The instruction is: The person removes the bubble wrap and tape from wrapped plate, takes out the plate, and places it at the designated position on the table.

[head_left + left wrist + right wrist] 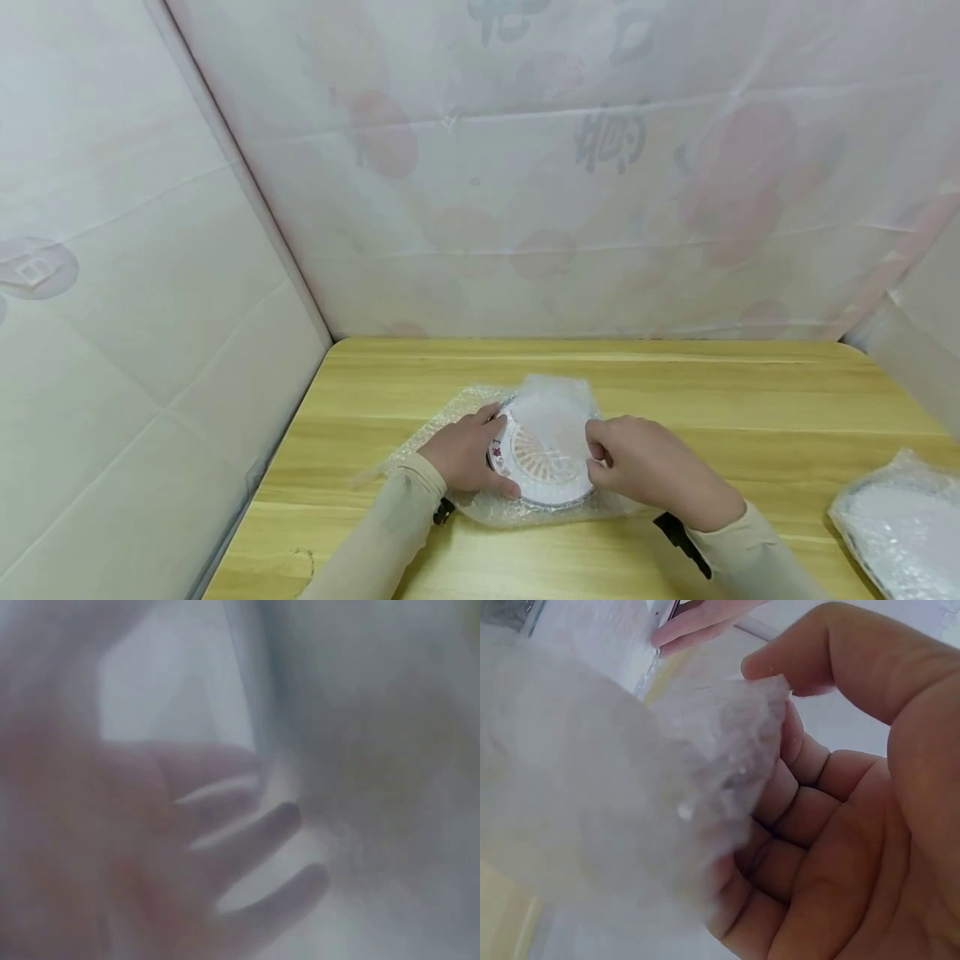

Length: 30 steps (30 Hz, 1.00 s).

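Note:
A round white plate [534,486] with a fan-like pattern in the middle and flowers at its rim lies on bubble wrap [510,518]. A flap of the wrap [557,400] stands over its far right part. My left hand [467,454] rests on the plate's left edge; in the blurred left wrist view its fingers [262,832] look straight and spread. At the plate's right side, my right hand [648,462] pinches the bubble wrap. Up close in the right wrist view, the crumpled wrap [727,742] lies at the thumb and curled fingers.
On the wooden table [390,367], another bubble-wrapped bundle [900,525] sits at the right front edge. A printed cloth wall [525,183] rises behind the table, and another wall [150,333] borders the left side.

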### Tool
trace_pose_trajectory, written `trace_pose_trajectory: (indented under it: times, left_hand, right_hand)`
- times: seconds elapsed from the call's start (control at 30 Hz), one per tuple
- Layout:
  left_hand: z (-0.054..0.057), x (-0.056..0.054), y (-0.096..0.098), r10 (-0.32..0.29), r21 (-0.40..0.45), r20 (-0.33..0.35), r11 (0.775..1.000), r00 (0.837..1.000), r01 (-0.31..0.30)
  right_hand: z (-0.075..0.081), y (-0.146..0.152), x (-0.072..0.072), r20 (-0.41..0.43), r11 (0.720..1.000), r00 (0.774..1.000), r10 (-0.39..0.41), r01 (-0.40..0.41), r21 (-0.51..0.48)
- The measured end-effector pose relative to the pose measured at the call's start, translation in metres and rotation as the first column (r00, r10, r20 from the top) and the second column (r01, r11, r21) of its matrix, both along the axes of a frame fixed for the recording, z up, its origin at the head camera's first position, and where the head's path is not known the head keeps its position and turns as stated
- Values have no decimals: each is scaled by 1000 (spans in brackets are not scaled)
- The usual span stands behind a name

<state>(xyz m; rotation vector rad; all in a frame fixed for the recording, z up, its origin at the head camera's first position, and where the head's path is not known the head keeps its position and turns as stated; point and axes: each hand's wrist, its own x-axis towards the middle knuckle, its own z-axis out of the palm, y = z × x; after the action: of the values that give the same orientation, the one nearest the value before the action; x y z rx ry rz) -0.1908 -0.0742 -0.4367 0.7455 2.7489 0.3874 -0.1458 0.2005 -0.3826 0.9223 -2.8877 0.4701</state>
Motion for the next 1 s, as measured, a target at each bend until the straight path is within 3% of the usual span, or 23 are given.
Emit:
trace_pose_trajectory:
  times: [0.4, 0.5, 0.73, 0.9, 1.0]
  left_hand:
    - [2, 0, 0, 0, -5, -3, 1000, 1000, 0]
    - [1, -1, 0, -2, -7, -9, 1000, 1000, 2]
    - [0, -2, 2, -3, -10, -36, 1000, 999, 2]
    - [0, -3, 3, -6, -22, -52, 1000, 999, 5]
    - [0, -3, 3, -2, -6, -49, 1000, 999, 2]
  right_hand:
    - [7, -1, 2, -92, 994, 990, -111, 111, -6]
    - [5, -2, 0, -98, 997, 993, -68, 65, -28]
    - [-1, -11, 1, -66, 985, 987, 145, -151, -84]
    - [3, -19, 9, 86, 965, 965, 249, -239, -108]
    - [4, -22, 16, 184, 969, 952, 244, -233, -80]
